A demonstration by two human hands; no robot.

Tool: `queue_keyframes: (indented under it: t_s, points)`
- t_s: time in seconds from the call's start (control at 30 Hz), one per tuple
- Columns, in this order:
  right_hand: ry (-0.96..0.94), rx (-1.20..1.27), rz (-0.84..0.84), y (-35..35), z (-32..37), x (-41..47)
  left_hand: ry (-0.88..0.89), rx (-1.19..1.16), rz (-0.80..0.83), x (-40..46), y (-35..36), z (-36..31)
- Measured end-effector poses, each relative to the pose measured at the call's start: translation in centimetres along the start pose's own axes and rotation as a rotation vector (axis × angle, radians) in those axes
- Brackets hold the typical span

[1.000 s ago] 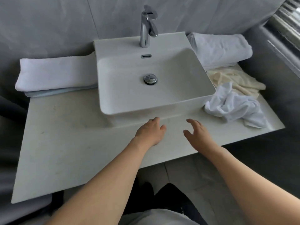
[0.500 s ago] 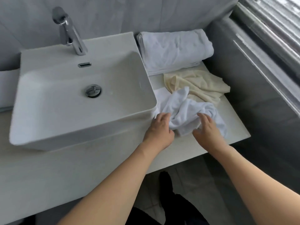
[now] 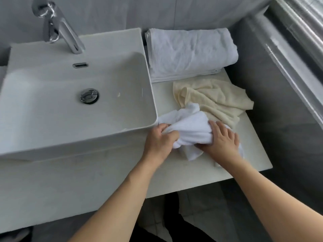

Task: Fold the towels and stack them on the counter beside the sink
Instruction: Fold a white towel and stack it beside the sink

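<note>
A crumpled white towel [image 3: 191, 127] lies on the counter [image 3: 243, 159] to the right of the sink [image 3: 73, 95]. My left hand [image 3: 160, 143] grips its left end with curled fingers. My right hand [image 3: 222, 141] holds its right side, fingers over the top and thumb underneath. Behind it, partly overlapped by the white one, a cream towel [image 3: 215, 100] lies rumpled. A folded white towel [image 3: 190, 53] sits at the back against the wall.
A chrome tap [image 3: 59, 28] stands at the sink's back rim. A dark grey wall [image 3: 279, 95] closes the counter's right side, with a window frame above it. The counter's front edge runs just below my forearms.
The view swung right, away from the left-side towel stack. Both hands moved from the front of the sink to the white crumpled towel and took hold of it.
</note>
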State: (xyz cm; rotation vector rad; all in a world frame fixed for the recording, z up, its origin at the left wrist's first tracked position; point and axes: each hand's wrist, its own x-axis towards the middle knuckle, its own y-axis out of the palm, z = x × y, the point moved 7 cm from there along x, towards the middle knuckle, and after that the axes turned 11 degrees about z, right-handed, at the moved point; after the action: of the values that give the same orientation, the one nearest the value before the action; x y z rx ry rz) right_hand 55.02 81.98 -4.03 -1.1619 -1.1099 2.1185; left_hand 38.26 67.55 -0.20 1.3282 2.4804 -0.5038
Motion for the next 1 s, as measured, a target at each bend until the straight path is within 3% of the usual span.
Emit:
queue_keyframes:
  t_s: [0.1,0.27,0.37,0.47,0.6,0.67,0.73,0.83,1.0]
  points:
    - [-0.008,0.112,-0.002,-0.5,0.4,0.8,0.013,-0.279,0.012,-1.6,-0.8,-1.9]
    - [-0.15,0.258,-0.257,-3.3,1.6,-0.6,0.075,-0.431,-0.083,-3.1,-2.9,-3.7]
    - [-0.183,0.508,-0.33,-5.3,1.6,-1.6,0.004,-0.396,-0.124,-3.2,-3.7,-3.6]
    - [-0.246,0.646,-0.416,-7.7,2.5,-2.9,-0.045,-0.325,0.004,-3.0,-3.4,-2.5]
    - [-0.418,0.683,-0.455,-11.1,5.3,-4.7,-0.054,-0.025,0.38,-4.2,-1.7,-0.9]
    - [-0.481,0.673,-0.462,-12.4,6.5,-5.2,-0.082,0.002,0.326,-4.6,-1.9,-0.2]
    - [-0.508,0.701,-0.484,-12.9,7.0,-5.4,-0.089,-0.269,0.21,-4.9,-2.6,0.0]
    - [-0.443,0.729,-0.455,-11.4,6.1,-4.8,-0.021,-0.708,0.198,-5.3,-3.2,-1.0]
    - [-0.262,0.634,-0.209,-5.3,4.2,-2.4,0.108,-0.843,0.182,-6.0,-4.6,-3.6]
